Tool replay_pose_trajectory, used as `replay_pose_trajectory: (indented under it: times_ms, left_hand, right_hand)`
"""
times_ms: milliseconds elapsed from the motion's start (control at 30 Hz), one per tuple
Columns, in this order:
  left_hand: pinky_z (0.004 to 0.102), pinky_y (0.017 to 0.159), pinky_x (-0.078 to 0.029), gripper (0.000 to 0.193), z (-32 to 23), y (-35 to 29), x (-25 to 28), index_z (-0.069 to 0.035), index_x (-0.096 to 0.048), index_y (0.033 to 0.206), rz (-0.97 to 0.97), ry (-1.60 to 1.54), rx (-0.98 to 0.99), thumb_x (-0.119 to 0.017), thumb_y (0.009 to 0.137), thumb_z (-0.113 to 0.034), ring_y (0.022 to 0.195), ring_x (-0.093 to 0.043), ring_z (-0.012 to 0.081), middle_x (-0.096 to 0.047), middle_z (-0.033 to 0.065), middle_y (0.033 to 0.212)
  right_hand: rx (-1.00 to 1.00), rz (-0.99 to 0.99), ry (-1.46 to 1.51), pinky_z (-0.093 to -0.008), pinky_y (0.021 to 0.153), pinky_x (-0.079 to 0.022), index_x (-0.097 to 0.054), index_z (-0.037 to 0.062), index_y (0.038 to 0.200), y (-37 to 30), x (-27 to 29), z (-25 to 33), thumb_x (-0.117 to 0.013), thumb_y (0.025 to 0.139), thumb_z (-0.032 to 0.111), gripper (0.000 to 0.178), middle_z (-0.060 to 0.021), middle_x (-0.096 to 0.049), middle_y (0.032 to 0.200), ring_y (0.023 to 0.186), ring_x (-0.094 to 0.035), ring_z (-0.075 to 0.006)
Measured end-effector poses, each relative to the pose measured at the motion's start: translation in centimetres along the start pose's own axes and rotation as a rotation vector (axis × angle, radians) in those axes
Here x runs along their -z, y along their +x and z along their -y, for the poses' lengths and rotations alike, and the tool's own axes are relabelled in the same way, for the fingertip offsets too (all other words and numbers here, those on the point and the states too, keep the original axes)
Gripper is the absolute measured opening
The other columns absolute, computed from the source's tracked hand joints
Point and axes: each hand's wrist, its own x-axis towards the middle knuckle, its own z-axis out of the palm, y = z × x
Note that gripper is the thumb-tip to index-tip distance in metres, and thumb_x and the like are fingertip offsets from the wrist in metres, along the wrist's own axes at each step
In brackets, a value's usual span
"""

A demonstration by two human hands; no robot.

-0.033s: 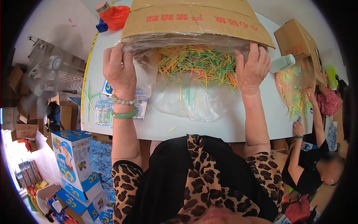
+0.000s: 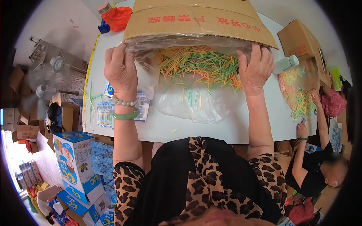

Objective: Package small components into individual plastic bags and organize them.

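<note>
A large brown cardboard box [image 2: 211,24] lies tipped toward me on the white table. My left hand [image 2: 121,71] is closed on the left end of its near edge, along with a clear plastic liner [image 2: 147,42]. At the right end of that edge, my right hand [image 2: 255,69] has its fingers hooked over the cardboard, thumb below. Between my hands, a heap of thin green, yellow and orange sticks [image 2: 200,62] spills from the opening. Under the heap, a clear plastic sheet [image 2: 181,107] spreads toward me. The box's inside is mostly hidden.
Blue-and-white packets [image 2: 105,113] lie by my left wrist; a pale green bottle [image 2: 285,64] lies beyond my right hand. A co-worker [image 2: 315,165] reaches toward another stick pile [image 2: 301,101] at right. Printed cartons [image 2: 73,158] stand at lower left, below a fan [image 2: 41,89].
</note>
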Motion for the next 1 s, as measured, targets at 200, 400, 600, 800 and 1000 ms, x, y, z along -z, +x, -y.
replay_pose_trajectory:
  times_ms: [200, 400, 600, 800, 1000]
  left_hand:
    - [0.03, 0.069, -0.048, 0.021, 0.3, 1.0, 1.0, -0.003, -0.063, 0.1, 0.014, -0.004, -0.104, -0.065, 0.079, 0.003, 0.078, -0.058, 0.0226, -0.06, 0.0103, 0.088]
    - [0.025, 0.06, -0.047, 0.013, 0.1, 0.7, 0.7, -0.002, -0.06, 0.093, 0.009, -0.322, 0.248, -0.059, 0.082, 0.005, 0.066, -0.057, 0.0119, -0.064, 0.0054, 0.093]
    - [0.0218, 0.055, -0.047, 0.009, 0.6, 1.9, 0.8, 0.001, -0.065, 0.092, 0.078, -0.662, 0.502, -0.058, 0.086, -0.001, 0.061, -0.055, 0.0067, -0.065, 0.0014, 0.078]
    - [0.0193, 0.053, -0.042, 0.012, 2.4, 3.7, -0.1, 0.003, -0.07, 0.092, 0.171, -0.676, 0.489, -0.062, 0.086, -0.005, 0.059, -0.052, 0.0054, -0.062, -0.0007, 0.072]
    - [0.0188, 0.063, -0.044, 0.008, 5.6, 6.3, -3.3, 0.002, -0.067, 0.089, 0.213, -0.766, 0.497, -0.062, 0.087, -0.005, 0.068, -0.055, 0.0056, -0.063, 0.0001, 0.077]
  right_hand:
    - [0.042, 0.135, 0.058, -0.042, 0.085, -0.039, -0.061, 0.0104, 0.105, 0.8, 0.8, -0.7, -0.071, 0.074, 0.013, 0.033, -0.0076, -0.055, 0.113, 0.104, -0.051, -0.0291]
    - [0.241, -0.029, 0.142, -0.0448, 0.098, -0.037, -0.06, 0.0101, 0.093, -0.4, 0.3, -3.0, -0.064, 0.074, 0.002, 0.022, -0.0051, -0.063, 0.104, 0.104, -0.056, -0.0276]
    - [0.302, -0.042, 0.112, -0.0449, 0.095, -0.04, -0.063, 0.0101, 0.098, 0.6, -0.2, -3.7, -0.063, 0.074, -0.001, 0.027, -0.0054, -0.064, 0.096, 0.095, -0.059, -0.0268]
    - [0.274, -0.111, 0.092, -0.0409, 0.084, -0.042, -0.066, 0.0095, 0.094, 2.0, -1.0, -4.7, -0.066, 0.072, 0.001, 0.024, -0.0068, -0.063, 0.092, 0.089, -0.057, -0.0284]
    - [-0.111, -0.072, 0.4, -0.036, 0.075, -0.047, -0.067, 0.0003, 0.092, 2.8, -2.7, -6.5, -0.068, 0.081, 0.007, 0.013, -0.0122, -0.064, 0.092, 0.082, -0.06, -0.0319]
